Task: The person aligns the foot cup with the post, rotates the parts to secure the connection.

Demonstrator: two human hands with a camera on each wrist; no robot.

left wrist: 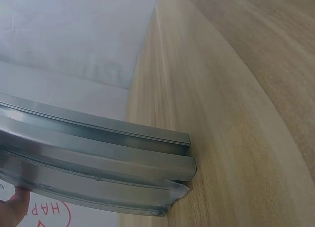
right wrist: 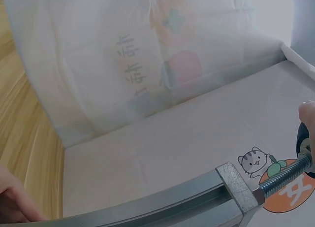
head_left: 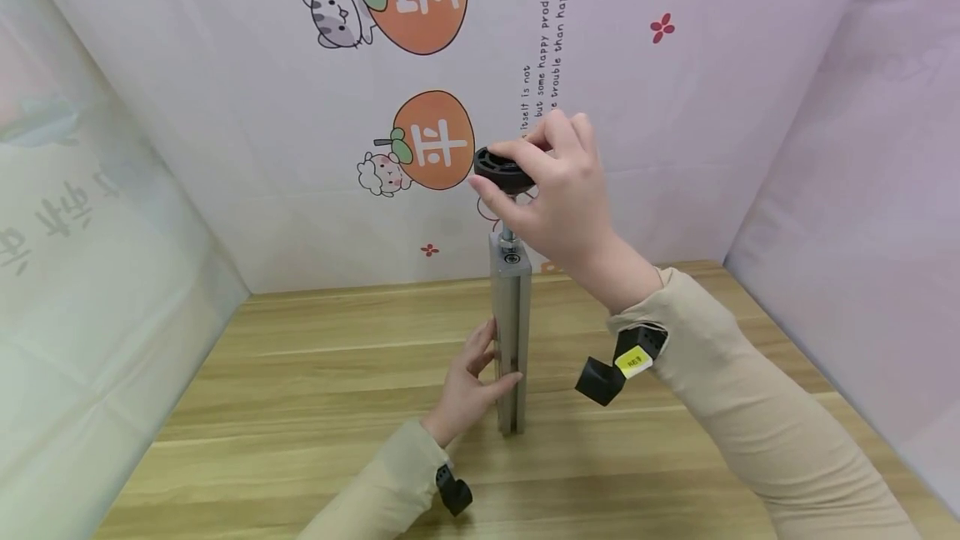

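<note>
A silver aluminium profile stands upright on the wooden table, its grooved side toward me. My left hand holds it low down, thumb on one side and fingers on the other. In the left wrist view the lower end of the profile meets the tabletop. Above the end plate rises a threaded rod, topped by a black round levelling foot. My right hand grips that foot between thumb and fingers, hiding part of it.
The wooden table runs back to a printed white cloth wall. Cloth walls also stand at the left and right. Black wrist cameras sit on both sleeves.
</note>
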